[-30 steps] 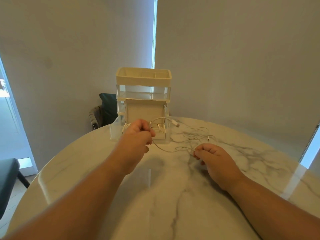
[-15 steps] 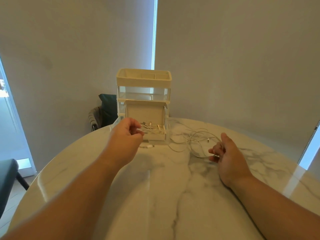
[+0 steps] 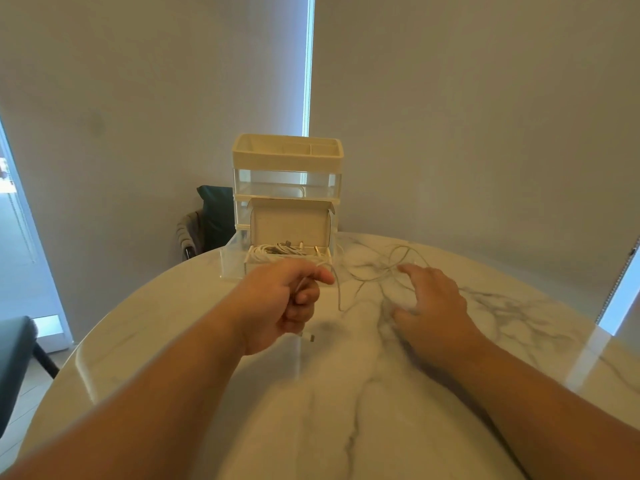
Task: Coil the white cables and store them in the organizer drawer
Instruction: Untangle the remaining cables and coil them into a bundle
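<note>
Your left hand [image 3: 284,299] is clamped on a white cable [image 3: 340,299], thumb pressed over curled fingers, with the plug [image 3: 311,338] dangling just below your palm. Your right hand [image 3: 434,299] is spread wide, fingers apart, over the loose tangle [image 3: 388,268] on the marble table [image 3: 346,393] — it grips nothing.

The risk lies in that tangle. The strand runs from your left hand straight into it, so if you start winding before the loops are separated, you will likely pull a knot tighter or drag a second cable along (I can't tell from here whether the heap is one cable or several). A hard tug could also sweep strands against the drawer and shift it. The dangling plug may swing and snag a loop as you wind.

The organizer [image 3: 239,206] stands at the table's far edge. Its top tray [image 3: 287,159] shows only dividers, with a clear middle tier [image 3: 287,183] beneath. The bottom drawer [image 3: 230,263] is pulled out toward you, and in it sits a small box [image 3: 289,223] with its lid propped up — coiled cables [image 3: 273,251] lie inside, so room for another coil looks tight.
</note>
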A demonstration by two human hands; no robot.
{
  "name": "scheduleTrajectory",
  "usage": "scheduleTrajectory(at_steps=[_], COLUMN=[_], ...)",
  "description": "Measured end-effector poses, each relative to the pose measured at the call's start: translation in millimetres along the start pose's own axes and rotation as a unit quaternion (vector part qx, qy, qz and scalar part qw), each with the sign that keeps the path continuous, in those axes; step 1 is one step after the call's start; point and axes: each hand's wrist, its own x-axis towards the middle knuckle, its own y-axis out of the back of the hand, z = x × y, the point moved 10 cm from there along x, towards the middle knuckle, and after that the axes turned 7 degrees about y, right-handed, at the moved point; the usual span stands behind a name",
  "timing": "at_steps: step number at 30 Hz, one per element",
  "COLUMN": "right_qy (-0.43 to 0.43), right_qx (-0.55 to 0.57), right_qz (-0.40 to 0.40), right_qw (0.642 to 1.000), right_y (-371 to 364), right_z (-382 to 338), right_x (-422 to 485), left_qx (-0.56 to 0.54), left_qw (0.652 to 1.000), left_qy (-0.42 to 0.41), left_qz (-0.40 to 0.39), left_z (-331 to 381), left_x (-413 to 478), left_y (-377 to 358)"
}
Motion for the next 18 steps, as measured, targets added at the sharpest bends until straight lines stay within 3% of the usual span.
scheduleTrajectory(at_steps=[3, 6, 9, 12, 14, 18], right_qy=[0.14, 0.207, 0.158, 0.085, 0.061, 0.063], right_qx=[0.067, 0.147, 0.237, 0.356, 0.414, 0.411], right_qz=[0.093, 0.087, 0.003, -0.105, -0.104, -0.086], right_qw=[0.983, 0.963, 0.958, 0.925, 0.902, 0.905], right_y=[23.4, 24.0, 3.6, -25.0, -29.3, -29.7], right_z=[-52.9, -83.7, -82.5, -76.1, -73.7, -73.6], right_x=[-17.3, -34.2, -36.3, -37.5, -36.1, -33.6], left_qx=[-0.044, -0.075, -0.141, -0.2, -0.215, -0.215], left_qw=[0.998, 0.996, 0.988, 0.977, 0.974, 0.974], left_qy=[0.013, -0.014, -0.046, -0.06, -0.06, -0.059], left_qz=[-0.046, -0.055, -0.041, -0.045, -0.048, -0.051], left_z=[-6.5, -3.3, 2.1, 5.5, 5.8, 3.9], left_x=[0.7, 0.3, -0.4, -0.3, -0.3, 0.9], left_y=[-18.1, -27.5, -26.0, -25.4, -26.3, -30.3])
